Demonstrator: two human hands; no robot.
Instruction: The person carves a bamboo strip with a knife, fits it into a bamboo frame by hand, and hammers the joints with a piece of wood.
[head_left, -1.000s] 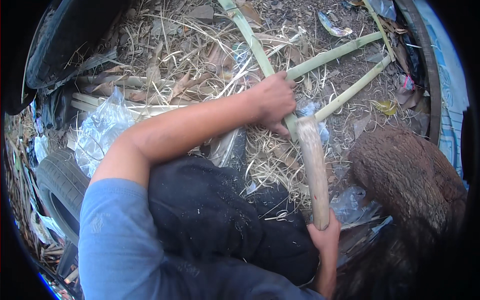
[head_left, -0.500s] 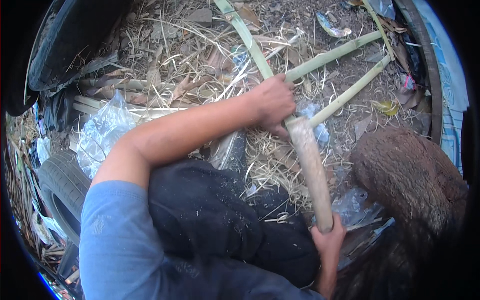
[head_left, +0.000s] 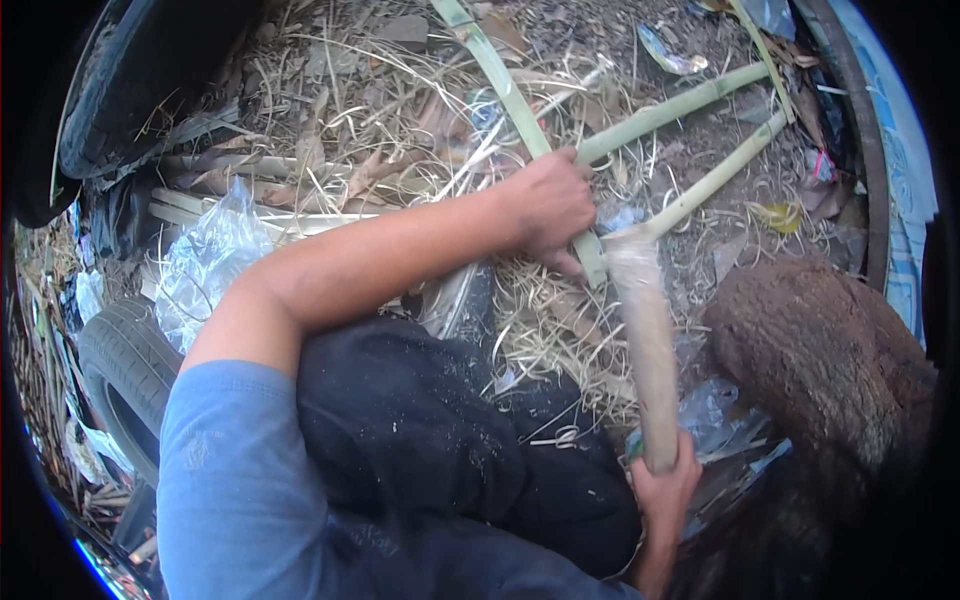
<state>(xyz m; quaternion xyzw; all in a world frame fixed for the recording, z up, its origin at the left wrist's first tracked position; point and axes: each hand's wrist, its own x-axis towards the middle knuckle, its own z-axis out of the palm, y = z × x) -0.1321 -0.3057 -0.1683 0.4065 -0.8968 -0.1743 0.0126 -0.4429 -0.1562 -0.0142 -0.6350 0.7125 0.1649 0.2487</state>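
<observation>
Green bamboo strips form an angular frame on the littered ground. My left hand [head_left: 556, 212] is closed around the long bamboo strip [head_left: 504, 92] near its lower end, where a second bamboo piece [head_left: 672, 108] meets it. In my right hand [head_left: 666, 482] is the lower end of a thick, pale wooden stick [head_left: 648, 350]. Its upper end is blurred and lies just right of the strip's lower tip. A third bamboo piece [head_left: 718, 174] slants up and right from behind the stick's top. At the far right, a thin strip [head_left: 766, 58] touches the outer ends of the two slanting pieces.
Curly bamboo shavings [head_left: 560, 330] and dry leaves cover the ground. A large brown log or rock [head_left: 815, 350] stands close by on the right. To the left are a clear plastic bag [head_left: 212, 262] and a tyre [head_left: 128, 375]. Crumpled plastic [head_left: 708, 412] lies beside my right hand.
The wooden stick's upper end has swung right, off the long strip's lower end, uncovering its tip. My right hand has shifted slightly right; my left hand keeps its grip, nearly still.
</observation>
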